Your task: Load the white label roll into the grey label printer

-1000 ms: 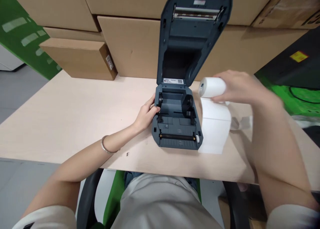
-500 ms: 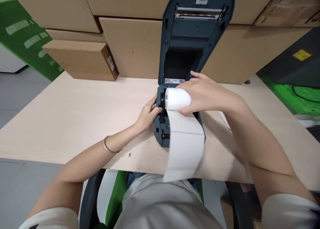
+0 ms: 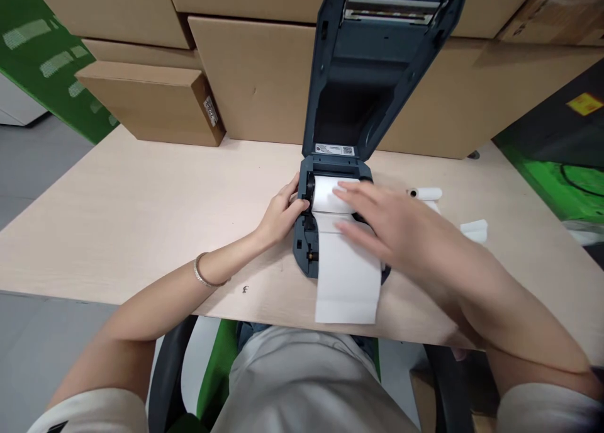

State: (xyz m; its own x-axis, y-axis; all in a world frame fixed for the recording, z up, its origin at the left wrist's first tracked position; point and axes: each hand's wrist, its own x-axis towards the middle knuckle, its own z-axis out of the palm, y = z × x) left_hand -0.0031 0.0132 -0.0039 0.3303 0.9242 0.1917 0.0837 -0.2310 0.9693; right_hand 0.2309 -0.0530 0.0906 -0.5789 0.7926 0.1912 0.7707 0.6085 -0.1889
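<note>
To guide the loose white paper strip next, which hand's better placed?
Right hand, likely: it reaches over the white cylindrical paper roll and loose strip. Left hand holds the left edge of the dark blue-grey plastic printer.

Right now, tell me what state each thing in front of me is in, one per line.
Lid: open, tilted up
Printer: open
Roll: seated in the printer, partly unwound
Strip: unrolled past the printer's front edge
Left hand: gripping the printer's side
Right hand: open over the roll, contact unclear
Tube: lying on its side
Box: looks shut
</note>
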